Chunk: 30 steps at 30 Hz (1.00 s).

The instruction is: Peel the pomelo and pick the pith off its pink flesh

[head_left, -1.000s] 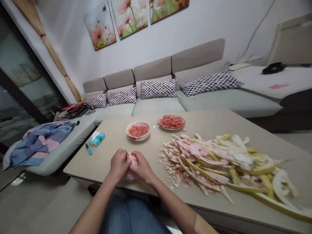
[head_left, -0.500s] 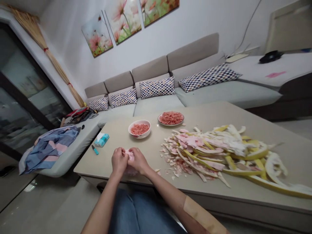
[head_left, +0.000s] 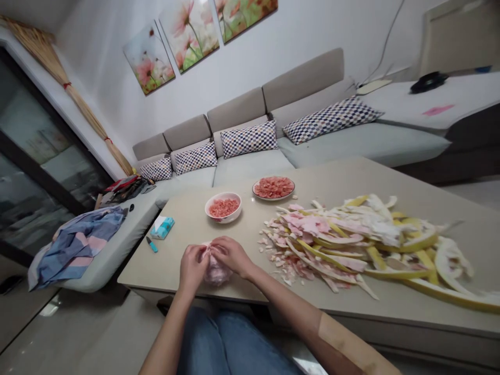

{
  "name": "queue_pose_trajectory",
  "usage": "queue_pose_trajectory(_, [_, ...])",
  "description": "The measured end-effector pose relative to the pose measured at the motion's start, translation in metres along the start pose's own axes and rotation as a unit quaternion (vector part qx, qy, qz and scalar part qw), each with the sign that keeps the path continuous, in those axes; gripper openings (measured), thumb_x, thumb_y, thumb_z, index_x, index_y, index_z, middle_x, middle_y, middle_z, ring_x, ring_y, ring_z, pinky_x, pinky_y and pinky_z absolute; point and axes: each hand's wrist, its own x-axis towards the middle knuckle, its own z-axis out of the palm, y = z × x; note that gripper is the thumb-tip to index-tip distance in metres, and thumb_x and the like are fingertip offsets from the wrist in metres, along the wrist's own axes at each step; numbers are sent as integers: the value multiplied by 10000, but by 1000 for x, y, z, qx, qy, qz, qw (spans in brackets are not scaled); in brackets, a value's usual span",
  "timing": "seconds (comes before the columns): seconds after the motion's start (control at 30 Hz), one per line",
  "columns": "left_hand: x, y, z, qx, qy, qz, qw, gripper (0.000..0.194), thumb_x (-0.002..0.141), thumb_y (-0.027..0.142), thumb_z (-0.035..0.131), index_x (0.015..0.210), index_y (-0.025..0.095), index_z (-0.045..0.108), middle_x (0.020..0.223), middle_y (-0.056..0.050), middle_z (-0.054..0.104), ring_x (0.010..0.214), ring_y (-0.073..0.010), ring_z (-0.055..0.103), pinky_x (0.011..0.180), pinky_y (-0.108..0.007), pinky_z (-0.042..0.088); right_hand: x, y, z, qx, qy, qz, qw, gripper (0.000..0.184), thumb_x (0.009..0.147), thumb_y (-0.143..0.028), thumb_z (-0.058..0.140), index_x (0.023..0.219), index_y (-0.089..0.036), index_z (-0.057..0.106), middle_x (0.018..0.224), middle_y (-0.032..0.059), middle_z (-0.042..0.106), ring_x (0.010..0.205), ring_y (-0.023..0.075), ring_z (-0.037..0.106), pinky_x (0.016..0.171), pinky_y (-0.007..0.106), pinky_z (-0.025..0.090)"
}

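Observation:
A pale pink, peeled pomelo (head_left: 217,272) rests at the table's near edge, partly covered by my fingers. My left hand (head_left: 192,266) grips its upper left side with bent fingers. From the right, my right hand (head_left: 231,254) pinches at its top, the fingertips of both hands nearly meeting. Beyond my hands stands a white bowl (head_left: 239,209) with red pomelo pulp (head_left: 223,207) in it. A dark-rimmed plate (head_left: 292,195) behind it carries more pulp, heaped up.
A wide pile of yellow and white pomelo peel (head_left: 351,237), with pink membrane scraps, spreads over the table's right side. To the left lie a blue tissue pack (head_left: 162,227) and a small teal-handled knife (head_left: 152,245). A sofa (head_left: 248,164) stands behind the table (head_left: 179,208).
My hands have parted from their tight hold and shifted slightly right, so more of the pomelo's lower side shows. The bowl, plate and peel stay in place while the view shifts a little.

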Motion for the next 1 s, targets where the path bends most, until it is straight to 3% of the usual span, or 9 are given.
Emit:
queue_pose_trajectory(0.17, [4,6,5,13,-8,27,1000,116,816,182,610,913,191,674,939,-59,665,903,-187,615,851,-335,499,24,-6,-16,-66,-87,-39,993,117,787,-137,662,829,-182,761,758,35,707,695,143,616,670,235,446])
queue_pose_trajectory(0.33, [12,10,9,47,-30,26,998,79,806,168,604,864,189,653,891,-53,653,867,-192,606,809,-327,489,36,-11,-25,-119,-124,-30,985,88,740,-160,682,779,-169,760,725,36,707,672,148,608,631,232,406])
queue_pose_trajectory(0.63, [18,7,9,-15,-58,35,998,121,802,152,605,898,196,664,921,-49,664,868,-176,613,799,-301,492,26,0,-11,-75,-39,4,996,105,669,-135,704,768,-169,715,721,3,655,651,123,563,629,217,396])
queue_pose_trajectory(1.0, [19,-7,5,-79,-78,48,993,194,816,137,583,968,209,679,1000,-62,675,943,-181,625,870,-330,510,17,-4,7,-133,50,16,990,14,712,-170,679,727,-172,680,713,28,669,699,162,561,674,254,386])
